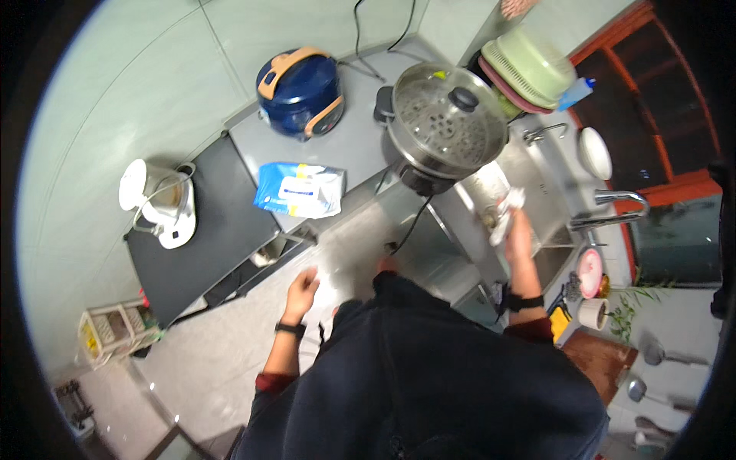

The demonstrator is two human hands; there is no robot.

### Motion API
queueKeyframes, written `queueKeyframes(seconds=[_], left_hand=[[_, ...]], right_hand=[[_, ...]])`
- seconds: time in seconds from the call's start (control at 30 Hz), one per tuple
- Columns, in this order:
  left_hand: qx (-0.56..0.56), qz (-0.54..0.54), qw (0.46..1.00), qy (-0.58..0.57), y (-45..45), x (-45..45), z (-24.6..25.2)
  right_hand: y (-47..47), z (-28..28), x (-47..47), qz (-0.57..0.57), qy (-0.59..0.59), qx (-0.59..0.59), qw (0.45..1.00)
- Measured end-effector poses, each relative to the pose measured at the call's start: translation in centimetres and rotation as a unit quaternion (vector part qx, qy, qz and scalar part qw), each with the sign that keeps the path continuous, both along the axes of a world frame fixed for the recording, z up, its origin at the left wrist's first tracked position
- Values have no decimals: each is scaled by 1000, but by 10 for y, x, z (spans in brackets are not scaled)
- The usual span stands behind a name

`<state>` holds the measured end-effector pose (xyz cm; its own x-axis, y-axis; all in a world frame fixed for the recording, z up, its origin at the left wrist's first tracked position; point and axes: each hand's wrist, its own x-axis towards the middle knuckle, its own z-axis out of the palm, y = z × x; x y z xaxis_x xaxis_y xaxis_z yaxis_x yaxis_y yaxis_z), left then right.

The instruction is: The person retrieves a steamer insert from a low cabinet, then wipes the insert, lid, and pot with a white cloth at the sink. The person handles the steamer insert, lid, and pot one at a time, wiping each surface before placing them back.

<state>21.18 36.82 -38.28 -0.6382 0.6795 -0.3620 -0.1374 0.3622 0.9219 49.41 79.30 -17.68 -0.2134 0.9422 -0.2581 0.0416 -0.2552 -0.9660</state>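
My right hand (pixel 519 234) is at the sink side on the right, closed around a crumpled white wipe or cloth (pixel 508 210). It is above the near edge of the stainless-steel sink (pixel 532 172). My left hand (pixel 302 292) hangs over the floor, holding nothing, its fingers loosely bent. A blue-and-white soft pack of wipes (pixel 300 190) lies on the grey counter beyond my left hand. To the right of that pack stands an electric steamer pot (pixel 448 123) under a fogged glass lid with a black knob. The right hand is somewhat blurred.
A dark blue rice cooker (pixel 302 95) stands by the wall. On the black shelf top (pixel 213 230) is a white kettle-like appliance (pixel 164 198). A black power cord (pixel 415 227) hangs over the counter front. Around the sink are a chrome faucet (pixel 618 215), stacked green baskets (pixel 529 66) and a white bowl (pixel 595 153).
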Motion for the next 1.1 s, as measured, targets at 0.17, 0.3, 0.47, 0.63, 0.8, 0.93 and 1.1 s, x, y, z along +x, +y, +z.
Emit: queueKeyframes(seconds=[0.17, 0.3, 0.47, 0.63, 0.8, 0.93, 1.1], left_hand=[[0, 183, 978, -99, 121, -38, 67], [3, 259, 958, -126, 179, -68, 65], [1, 339, 922, 190, 164, -130, 30], [-243, 260, 887, 296, 125, -224, 68], [49, 178, 919, 347, 191, -211, 170], [200, -54, 945, 253, 291, -143, 254], [239, -288, 822, 430, 399, -65, 316]], right_hand=[[55, 33, -33, 41, 42, 25, 998], [65, 34, -51, 56, 33, 19, 998], [62, 30, -51, 61, 44, 21, 997], [59, 38, -47, -23, 10, 7, 1000], [81, 53, -75, -54, 15, 120, 991], [119, 67, -108, 41, -78, 217, 972], [174, 69, -136, 122, -302, 340, 882]])
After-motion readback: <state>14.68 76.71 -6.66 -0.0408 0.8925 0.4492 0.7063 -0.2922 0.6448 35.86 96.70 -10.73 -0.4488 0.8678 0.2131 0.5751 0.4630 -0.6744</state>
